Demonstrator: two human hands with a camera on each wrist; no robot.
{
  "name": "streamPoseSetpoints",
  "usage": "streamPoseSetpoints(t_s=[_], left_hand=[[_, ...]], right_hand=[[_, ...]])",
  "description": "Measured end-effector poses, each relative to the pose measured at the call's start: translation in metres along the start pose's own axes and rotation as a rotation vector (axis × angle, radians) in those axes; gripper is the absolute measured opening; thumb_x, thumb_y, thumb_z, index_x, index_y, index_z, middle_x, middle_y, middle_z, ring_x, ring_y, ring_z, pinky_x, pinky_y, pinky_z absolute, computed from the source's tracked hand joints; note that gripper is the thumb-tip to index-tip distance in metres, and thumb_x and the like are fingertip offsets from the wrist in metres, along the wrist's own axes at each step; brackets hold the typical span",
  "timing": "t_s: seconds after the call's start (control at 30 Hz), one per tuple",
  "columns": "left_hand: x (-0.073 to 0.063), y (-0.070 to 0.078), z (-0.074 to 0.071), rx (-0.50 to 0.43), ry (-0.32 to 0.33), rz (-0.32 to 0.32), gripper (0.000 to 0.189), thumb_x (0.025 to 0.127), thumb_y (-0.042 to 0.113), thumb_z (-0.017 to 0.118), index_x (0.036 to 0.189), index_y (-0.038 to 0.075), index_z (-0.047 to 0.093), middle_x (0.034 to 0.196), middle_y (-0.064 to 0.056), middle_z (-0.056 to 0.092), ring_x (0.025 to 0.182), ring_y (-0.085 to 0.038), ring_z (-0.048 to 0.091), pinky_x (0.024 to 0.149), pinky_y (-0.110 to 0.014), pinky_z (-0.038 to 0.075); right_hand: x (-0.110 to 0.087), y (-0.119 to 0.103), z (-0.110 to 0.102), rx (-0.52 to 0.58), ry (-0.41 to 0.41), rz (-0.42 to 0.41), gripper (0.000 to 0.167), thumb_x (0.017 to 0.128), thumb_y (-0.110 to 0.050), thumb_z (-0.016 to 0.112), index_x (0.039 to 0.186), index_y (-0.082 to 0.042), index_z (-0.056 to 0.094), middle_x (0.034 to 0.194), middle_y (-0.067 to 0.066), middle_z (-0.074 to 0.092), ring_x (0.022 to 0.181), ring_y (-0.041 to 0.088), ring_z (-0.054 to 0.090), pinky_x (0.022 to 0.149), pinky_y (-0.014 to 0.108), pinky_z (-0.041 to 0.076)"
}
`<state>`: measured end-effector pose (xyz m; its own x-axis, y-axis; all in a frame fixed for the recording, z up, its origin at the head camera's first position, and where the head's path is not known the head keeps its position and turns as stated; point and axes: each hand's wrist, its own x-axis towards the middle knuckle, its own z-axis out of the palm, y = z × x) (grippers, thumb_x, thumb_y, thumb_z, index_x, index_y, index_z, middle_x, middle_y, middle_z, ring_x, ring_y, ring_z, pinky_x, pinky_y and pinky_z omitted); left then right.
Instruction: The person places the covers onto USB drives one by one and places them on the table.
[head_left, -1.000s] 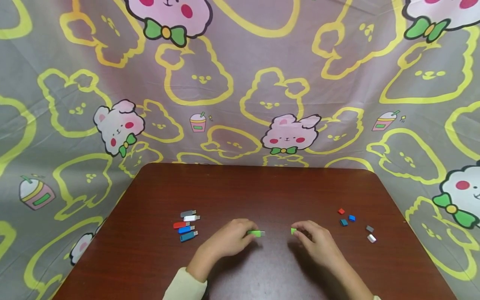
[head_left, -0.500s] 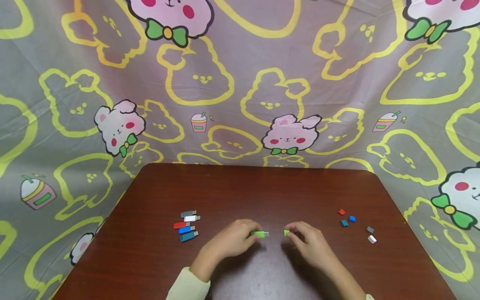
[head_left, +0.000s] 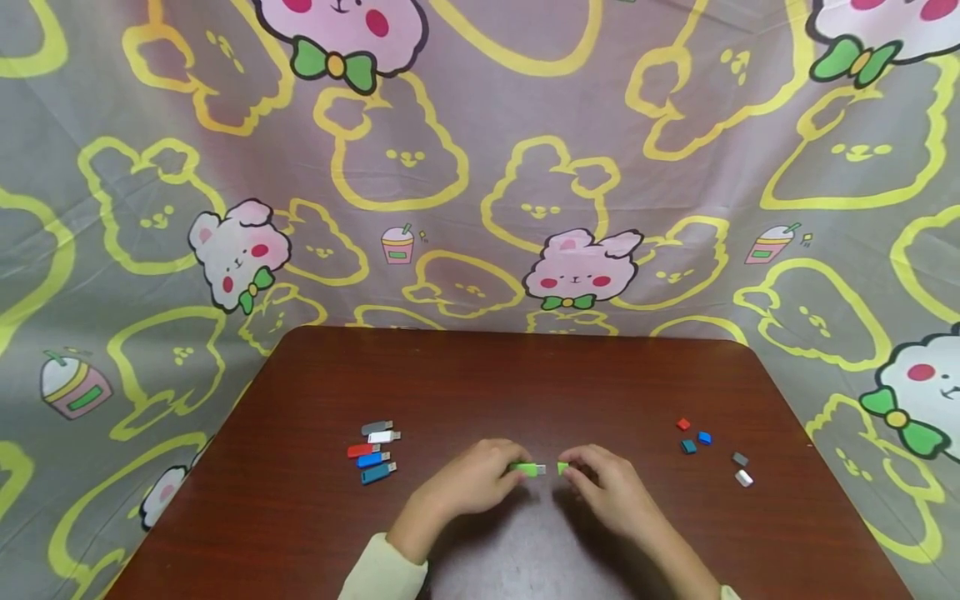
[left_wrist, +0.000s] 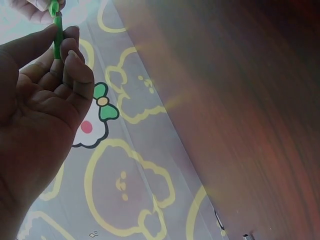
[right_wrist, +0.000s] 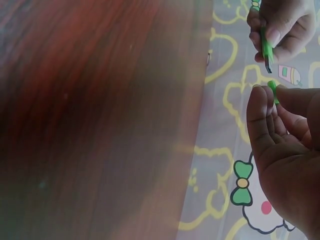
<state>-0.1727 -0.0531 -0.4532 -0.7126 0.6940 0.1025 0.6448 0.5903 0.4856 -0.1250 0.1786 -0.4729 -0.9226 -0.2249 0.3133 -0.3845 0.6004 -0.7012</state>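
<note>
Between thumb and fingers, my left hand pinches a light green USB stick, its bare metal plug pointing right. Opposite it, my right hand pinches a small green USB cap by its outer end. Only a narrow gap parts plug and cap in the head view. From the right wrist view, the green stick lines up roughly with the green cap. In the left wrist view the stick stands up between thumb and fingertips, its tip overlapping the cap held by the other hand.
On the left of the brown table lie several uncapped USB sticks, among them a white one, a red one and a teal one. Loose caps lie at the right, including a red cap and a white cap. Patterned cloth hangs behind.
Both hands have come closer together: the left with the green stick moved right, the right with the green cap moved left. The sticks and caps on the table stay put.
</note>
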Motion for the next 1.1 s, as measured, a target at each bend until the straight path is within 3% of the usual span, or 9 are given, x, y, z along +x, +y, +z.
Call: streamPoseSetpoints(t_s=[0.33,1.1], left_hand=[[0.0020,0.0022,0.0027,-0.026,-0.007,-0.002,0.013,0.101,0.023,0.064,0.108,0.016,0.072,0.097,0.012,0.068,0.087,0.001,0.058,0.080,-0.022,0.050],[0.0048,0.0035,0.0078,-0.017,-0.011,0.012,0.015,0.101,0.024,0.063,0.110,0.017,0.073,0.103,0.012,0.070,0.094,0.001,0.060,0.084,-0.023,0.052]], right_hand=[[0.0000,-0.0045,0.0020,0.034,-0.023,0.016,0.011,0.092,-0.004,0.071,0.101,-0.011,0.071,0.083,-0.009,0.060,0.066,-0.001,0.055,0.055,0.023,0.050],[-0.0017,-0.0025,0.0039,0.058,-0.047,0.012,0.012,0.093,-0.004,0.071,0.104,-0.009,0.071,0.086,-0.007,0.062,0.067,0.001,0.059,0.056,0.023,0.052]])
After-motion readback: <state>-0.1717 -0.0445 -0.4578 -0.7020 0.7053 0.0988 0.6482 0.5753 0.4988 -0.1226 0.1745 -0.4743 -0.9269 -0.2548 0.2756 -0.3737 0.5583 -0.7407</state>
